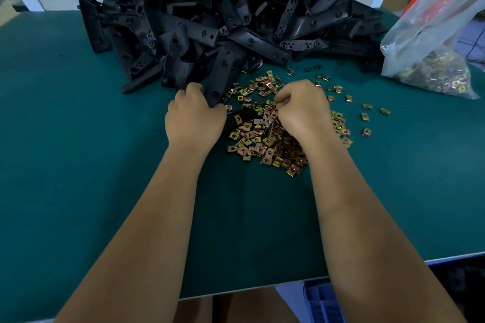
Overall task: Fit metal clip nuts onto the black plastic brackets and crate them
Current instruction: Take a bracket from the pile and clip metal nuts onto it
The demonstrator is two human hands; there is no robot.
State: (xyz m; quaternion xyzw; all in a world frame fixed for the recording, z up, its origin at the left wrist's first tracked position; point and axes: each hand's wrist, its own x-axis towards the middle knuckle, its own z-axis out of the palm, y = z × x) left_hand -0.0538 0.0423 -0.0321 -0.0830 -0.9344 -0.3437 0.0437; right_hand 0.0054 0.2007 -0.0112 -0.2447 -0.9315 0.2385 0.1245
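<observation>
Now, left hand (195, 115) curled round a black bracket (223, 78), its lower end over the nuts (262, 134) strewn on the green bench (78, 165). Right hand (301, 110) curled over that heap, grip contents hidden. Bracket pile (223, 13) behind; bag (433, 42) at right.

A bracket pile (223, 8) is sitting at the table's (65, 165) far side; loose clip nuts (262, 139) are lying before it, a bag (435, 42) standing right.
</observation>
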